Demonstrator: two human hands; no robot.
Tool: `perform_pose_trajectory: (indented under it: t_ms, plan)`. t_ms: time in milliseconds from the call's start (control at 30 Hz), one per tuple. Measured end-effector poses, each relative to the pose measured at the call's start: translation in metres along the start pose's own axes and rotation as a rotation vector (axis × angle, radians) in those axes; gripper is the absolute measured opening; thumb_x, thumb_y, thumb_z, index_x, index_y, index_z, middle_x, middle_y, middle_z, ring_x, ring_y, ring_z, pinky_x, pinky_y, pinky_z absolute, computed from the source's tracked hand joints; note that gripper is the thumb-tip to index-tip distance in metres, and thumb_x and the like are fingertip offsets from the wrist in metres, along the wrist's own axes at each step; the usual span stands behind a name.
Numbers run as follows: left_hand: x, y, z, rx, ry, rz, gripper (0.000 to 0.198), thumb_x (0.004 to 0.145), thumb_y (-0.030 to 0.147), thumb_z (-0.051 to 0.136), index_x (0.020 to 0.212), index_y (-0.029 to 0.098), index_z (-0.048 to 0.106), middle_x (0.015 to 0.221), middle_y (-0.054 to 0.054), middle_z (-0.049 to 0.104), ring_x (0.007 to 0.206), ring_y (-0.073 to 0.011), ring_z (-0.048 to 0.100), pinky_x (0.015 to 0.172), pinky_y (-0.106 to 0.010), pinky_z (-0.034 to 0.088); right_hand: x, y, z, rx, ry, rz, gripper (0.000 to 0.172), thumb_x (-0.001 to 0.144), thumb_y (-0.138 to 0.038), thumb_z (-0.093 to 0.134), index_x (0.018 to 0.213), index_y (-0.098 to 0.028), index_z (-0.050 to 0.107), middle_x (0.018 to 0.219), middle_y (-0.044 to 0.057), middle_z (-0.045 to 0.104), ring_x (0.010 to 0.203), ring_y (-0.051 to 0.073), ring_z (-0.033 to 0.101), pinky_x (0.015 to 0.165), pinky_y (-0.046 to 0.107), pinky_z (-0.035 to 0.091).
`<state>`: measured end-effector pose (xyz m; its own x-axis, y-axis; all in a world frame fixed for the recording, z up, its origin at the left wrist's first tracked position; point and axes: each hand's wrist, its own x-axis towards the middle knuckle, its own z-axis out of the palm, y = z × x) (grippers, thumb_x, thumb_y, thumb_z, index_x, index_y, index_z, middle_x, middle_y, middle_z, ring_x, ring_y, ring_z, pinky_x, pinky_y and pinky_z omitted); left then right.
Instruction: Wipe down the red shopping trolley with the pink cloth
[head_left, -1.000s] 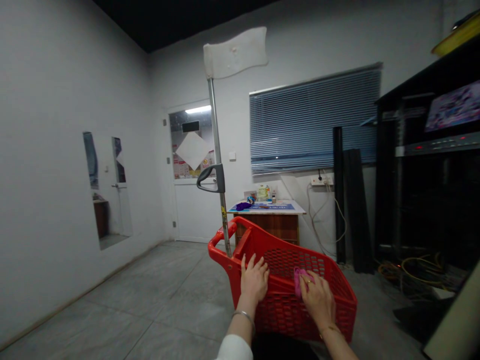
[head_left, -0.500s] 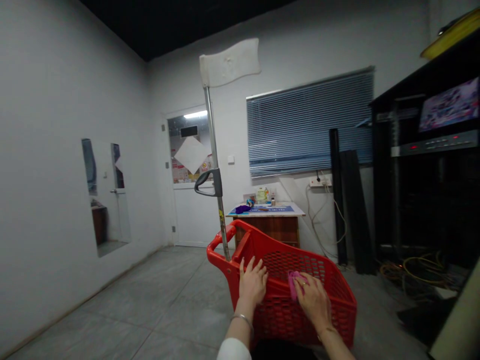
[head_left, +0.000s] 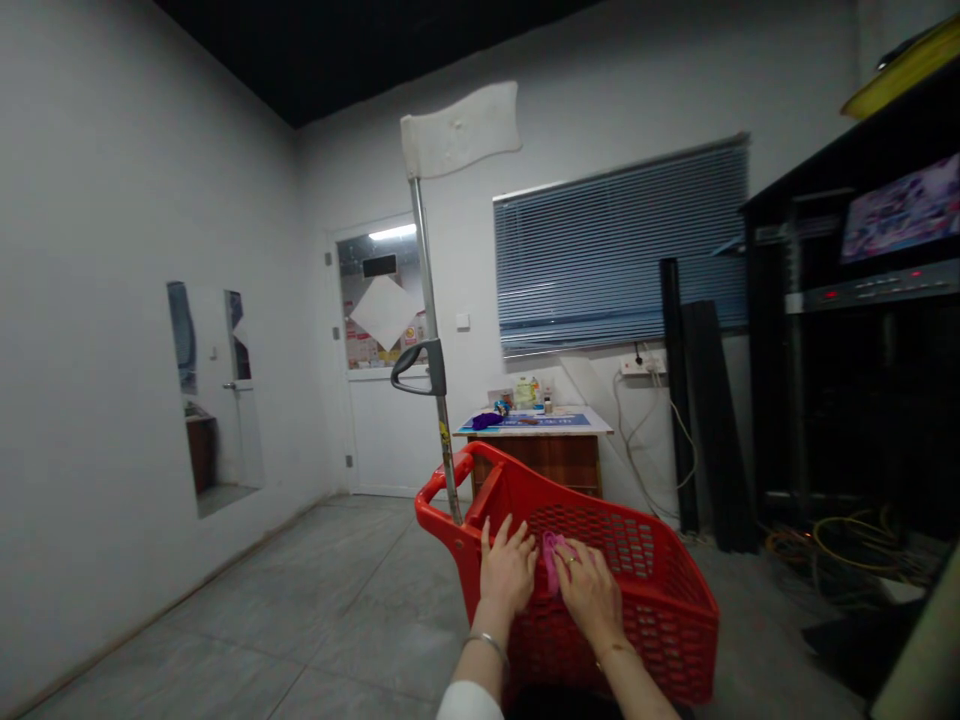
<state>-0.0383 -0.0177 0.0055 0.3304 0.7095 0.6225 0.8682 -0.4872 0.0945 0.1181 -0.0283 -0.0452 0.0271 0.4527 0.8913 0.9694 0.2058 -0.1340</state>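
Note:
A red plastic shopping cart basket (head_left: 671, 625) with perforated walls stands in front of me. My left hand (head_left: 508, 570) lies on its near rim, fingers outstretched and holding nothing. Just to the right, my right hand (head_left: 592, 592) has its fingers closed on a pink cloth (head_left: 552, 562), which is pressed against the same rim. Rising from the back left of the cart is a metal pole (head_left: 421, 260) with a grey handle (head_left: 418, 368) and a blank white sign (head_left: 461, 130) on top.
Behind the cart, a small desk (head_left: 600, 432) carries a purple cloth (head_left: 487, 421) and several bottles. A white door (head_left: 382, 430) is at the back, a mirror (head_left: 225, 430) on the left wall. Black panels (head_left: 716, 430), cables (head_left: 862, 545) and a dark rack (head_left: 840, 400) stand right.
My right hand has slid left along the rim with the pink cloth, closer to my left hand. The left hand has stayed in place on the basket.

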Motion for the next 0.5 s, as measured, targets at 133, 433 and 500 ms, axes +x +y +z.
perform_pose_trajectory:
  t_ms: [133,433,500]
  plan:
    - [0.0,0.002,-0.003,-0.03,0.012,-0.001,0.031,0.1,0.036,0.04,0.115,0.036,0.067,0.135,0.005,0.06,0.138,-0.0232,0.04,0.118,-0.059,0.012,-0.012,0.046,-0.011,-0.019,-0.035,-0.001,0.028,0.094,-0.03,0.046,0.107,-0.023,0.07,0.109,0.005,0.068,0.093,0.017,0.055,0.086,0.028,0.041]
    - [0.002,0.002,0.001,-0.027,0.007,-0.01,0.029,0.099,0.035,0.043,0.115,0.036,0.067,0.135,0.005,0.06,0.139,-0.023,0.038,0.119,-0.06,0.01,0.0,-0.001,-0.005,-0.114,-0.062,0.186,0.029,0.094,-0.041,0.046,0.109,-0.034,0.07,0.113,0.002,0.066,0.096,0.019,0.052,0.074,0.03,0.038]
    - [0.001,0.0,0.0,-0.028,0.007,-0.006,0.029,0.099,0.035,0.043,0.115,0.036,0.068,0.134,0.005,0.061,0.138,-0.0231,0.039,0.119,-0.06,0.011,0.0,-0.006,-0.005,-0.105,-0.075,0.168,0.028,0.095,-0.041,0.045,0.102,-0.033,0.072,0.113,0.001,0.066,0.099,0.019,0.051,0.074,0.029,0.037]
